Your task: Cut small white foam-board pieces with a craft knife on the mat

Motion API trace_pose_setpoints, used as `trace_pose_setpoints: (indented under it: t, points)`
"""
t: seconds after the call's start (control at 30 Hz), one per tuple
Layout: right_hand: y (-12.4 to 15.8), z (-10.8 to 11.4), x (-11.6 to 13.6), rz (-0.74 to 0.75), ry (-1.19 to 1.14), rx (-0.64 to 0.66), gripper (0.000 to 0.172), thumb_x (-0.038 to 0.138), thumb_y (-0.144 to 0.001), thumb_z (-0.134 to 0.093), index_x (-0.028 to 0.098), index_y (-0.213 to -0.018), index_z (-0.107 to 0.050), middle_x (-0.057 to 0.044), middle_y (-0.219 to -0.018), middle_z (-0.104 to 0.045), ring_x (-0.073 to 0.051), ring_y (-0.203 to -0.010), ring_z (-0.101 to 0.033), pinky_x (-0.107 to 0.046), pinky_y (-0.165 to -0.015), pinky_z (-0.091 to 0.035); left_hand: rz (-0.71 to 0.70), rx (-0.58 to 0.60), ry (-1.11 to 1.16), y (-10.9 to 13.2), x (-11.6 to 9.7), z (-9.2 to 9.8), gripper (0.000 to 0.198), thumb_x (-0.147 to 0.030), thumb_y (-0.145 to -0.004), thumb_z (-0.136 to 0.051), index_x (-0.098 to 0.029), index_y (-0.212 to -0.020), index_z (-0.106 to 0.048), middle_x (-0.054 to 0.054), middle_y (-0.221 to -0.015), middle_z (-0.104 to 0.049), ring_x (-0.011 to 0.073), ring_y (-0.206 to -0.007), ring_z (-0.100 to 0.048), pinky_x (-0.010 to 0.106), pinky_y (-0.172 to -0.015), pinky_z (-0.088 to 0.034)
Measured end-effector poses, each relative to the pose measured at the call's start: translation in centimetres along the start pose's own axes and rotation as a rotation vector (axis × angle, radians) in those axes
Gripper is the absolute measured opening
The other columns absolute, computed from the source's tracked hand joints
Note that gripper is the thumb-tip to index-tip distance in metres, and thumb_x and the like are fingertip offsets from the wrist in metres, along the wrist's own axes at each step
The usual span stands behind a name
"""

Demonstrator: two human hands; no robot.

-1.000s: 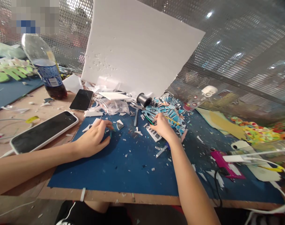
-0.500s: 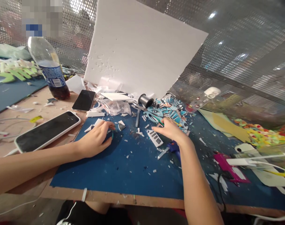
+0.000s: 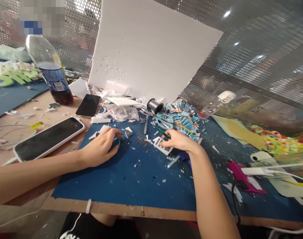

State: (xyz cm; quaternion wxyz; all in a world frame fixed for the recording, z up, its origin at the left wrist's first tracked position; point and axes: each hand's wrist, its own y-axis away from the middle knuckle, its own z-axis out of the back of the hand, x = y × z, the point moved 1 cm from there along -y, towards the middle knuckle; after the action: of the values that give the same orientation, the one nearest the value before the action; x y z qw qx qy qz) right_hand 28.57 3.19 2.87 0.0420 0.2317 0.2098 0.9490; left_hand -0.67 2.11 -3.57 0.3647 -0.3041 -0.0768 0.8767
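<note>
My left hand (image 3: 101, 146) rests on the left of the blue mat (image 3: 121, 186). Its fingers are curled, and a thin teal edge shows by the fingertips; I cannot make out what it is. My right hand (image 3: 178, 141) is closed round a thin green pen-like stick (image 3: 163, 132) that points to the far left. Under its thumb lies a small white card with dark rectangles (image 3: 161, 149), partly covered by the fingers. A glue gun (image 3: 184, 156) with a pale nozzle lies just under the right wrist. Light-blue scissors (image 3: 163, 120) are beyond this hand.
Blue-and-white scraps (image 3: 186, 116), a wire spool (image 3: 155, 105) and a grey stick (image 3: 146, 124) lie behind. A white foam board (image 3: 151, 49) leans at the back. Phones (image 3: 50, 139) and a bottle (image 3: 54, 79) are left; a magenta device (image 3: 247, 177) with cables is right.
My right hand has come down and slightly left, its thumb now over the white card, which has turned a little. More of the green stick shows. The left hand stays put.
</note>
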Motion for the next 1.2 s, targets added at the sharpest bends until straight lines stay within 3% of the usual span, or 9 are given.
trace_pose_setpoints:
  t: [0.13, 0.33, 0.5, 0.6, 0.7, 0.87, 0.93, 1.03, 1.2]
  points:
    - [0.6, -0.2, 0.7, 0.134, -0.136, 0.135, 0.024, 0.028, -0.062, -0.069, 0.016, -0.076, -0.055, 0.001, -0.066, -0.056, -0.013, -0.058, -0.052, -0.024, -0.054, -0.038, -0.007, 0.01, 0.002, 0.0, 0.2, -0.1, 0.021, -0.02, -0.086, -0.041, -0.016, -0.107, -0.04, 0.013, -0.103, -0.056, 0.0237, -0.101, -0.054, 0.039, -0.088, -0.047]
    - [1.2, -0.5, 2.1, 0.279, -0.317, 0.163, 0.026, 0.035, -0.067, -0.068, 0.015, -0.078, -0.056, 0.002, -0.07, -0.05, -0.009, -0.059, -0.044, -0.022, -0.055, -0.033, -0.024, 0.045, 0.051, 0.0, -0.3, 0.6, 0.019, -0.027, -0.09, -0.039, -0.017, -0.105, -0.042, 0.011, -0.101, -0.056, 0.0231, -0.097, -0.052, 0.037, -0.084, -0.046]
    - [1.1, -3.1, 4.6, 0.453, -0.648, 0.266, 0.032, 0.035, -0.067, -0.07, 0.014, -0.082, -0.053, 0.007, -0.065, -0.039, -0.005, -0.055, -0.034, -0.02, -0.051, -0.026, -0.051, 0.067, 0.215, 0.0, -0.6, 1.1, 0.028, -0.039, -0.091, -0.039, -0.016, -0.107, -0.045, 0.01, -0.1, -0.056, 0.0216, -0.09, -0.052, 0.036, -0.08, -0.045]
    - [1.1, -5.3, 6.3, 0.535, -0.762, 0.323, 0.032, 0.034, -0.067, -0.072, 0.015, -0.082, -0.051, 0.006, -0.066, -0.039, -0.005, -0.056, -0.033, -0.02, -0.052, -0.027, 0.052, 0.156, 0.469, 0.0, -0.7, 0.9, 0.038, -0.043, -0.087, -0.048, -0.016, -0.115, -0.044, 0.008, -0.1, -0.06, 0.0186, -0.082, -0.056, 0.03, -0.069, -0.047]
    - [1.1, -6.7, 7.1, 0.575, -0.814, 0.282, 0.034, 0.036, -0.069, -0.072, 0.016, -0.086, -0.051, 0.006, -0.068, -0.039, -0.006, -0.057, -0.034, -0.02, -0.052, -0.028, 0.17, 0.191, 0.66, -0.2, -0.7, 0.5, 0.025, -0.038, -0.083, -0.056, -0.016, -0.096, -0.053, 0.001, -0.08, -0.063, 0.0135, -0.068, -0.058, 0.023, -0.058, -0.046]
    - [0.5, -7.3, 6.5, 0.561, -0.756, 0.129, 0.048, 0.041, -0.068, -0.074, 0.02, -0.105, -0.051, 0.008, -0.064, -0.033, -0.006, -0.053, -0.029, -0.02, -0.049, -0.025, 0.377, -0.045, 1.0, -0.7, -0.3, -0.2, 0.031, -0.038, -0.073, -0.069, -0.016, -0.075, -0.048, -0.004, -0.057, -0.059, 0.0093, -0.047, -0.057, 0.019, -0.046, -0.047]
    - [0.2, -7.5, 6.4, 0.548, -0.678, 0.058, 0.043, 0.042, -0.065, -0.076, 0.018, -0.095, -0.056, 0.006, -0.07, -0.036, -0.007, -0.057, -0.034, -0.021, -0.051, -0.028, 0.413, -0.109, 1.112, -0.9, -0.3, -0.2, 0.037, -0.04, -0.067, -0.074, -0.016, -0.074, -0.047, -0.003, -0.06, -0.063, 0.011, -0.051, -0.062, 0.02, -0.049, -0.05]
    - [0.0, -7.7, 6.5, 0.556, -0.629, -0.02, 0.033, 0.047, -0.073, -0.068, 0.017, -0.074, -0.056, 0.003, -0.072, -0.036, -0.008, -0.058, -0.036, -0.022, -0.051, -0.03, 0.428, -0.115, 1.134, -0.9, -0.4, -0.1, 0.04, -0.045, -0.066, -0.074, -0.015, -0.075, -0.049, -0.002, -0.062, -0.064, 0.0135, -0.056, -0.066, 0.021, -0.052, -0.053]
    - [-0.1, -7.5, 6.4, 0.59, -0.604, 0.076, 0.033, 0.047, -0.076, -0.065, 0.017, -0.068, -0.054, 0.004, -0.071, -0.034, -0.007, -0.054, -0.036, -0.022, -0.049, -0.03, 0.385, -0.077, 1.054, -0.7, -0.3, 0.4, 0.047, -0.061, -0.079, -0.051, -0.015, -0.071, -0.053, -0.001, -0.051, -0.06, 0.0108, -0.045, -0.057, 0.021, -0.046, -0.048]
